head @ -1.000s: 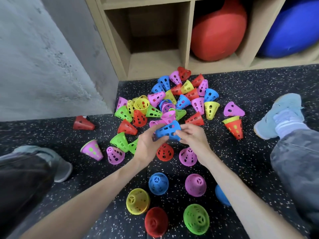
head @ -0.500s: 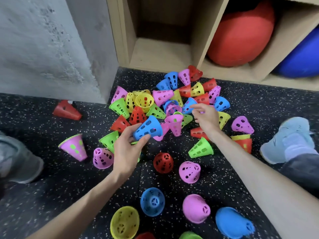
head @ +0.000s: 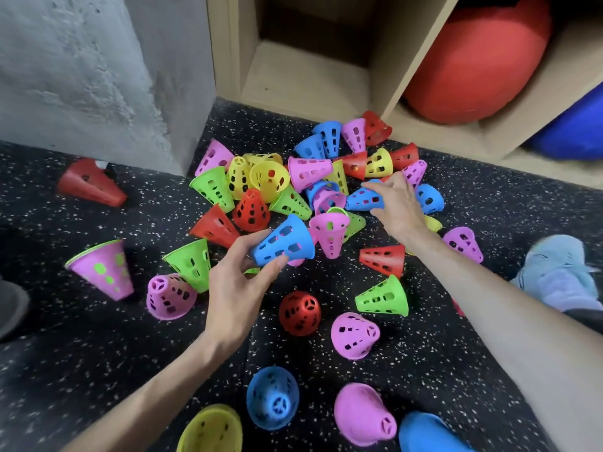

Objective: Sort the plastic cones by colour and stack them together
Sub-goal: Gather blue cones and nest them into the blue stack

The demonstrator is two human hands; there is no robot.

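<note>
Two bare forearms enter from the lower edge, without sleeves, watch or rings. The left hand (head: 239, 288) and the right hand (head: 396, 207) are uncovered. At the right edge, a pale blue shoe (head: 554, 265) over a light lilac sock (head: 569, 296), with dark trouser fabric (head: 587, 316) below it. At the left edge, a grey shoe toe (head: 11, 305).
</note>
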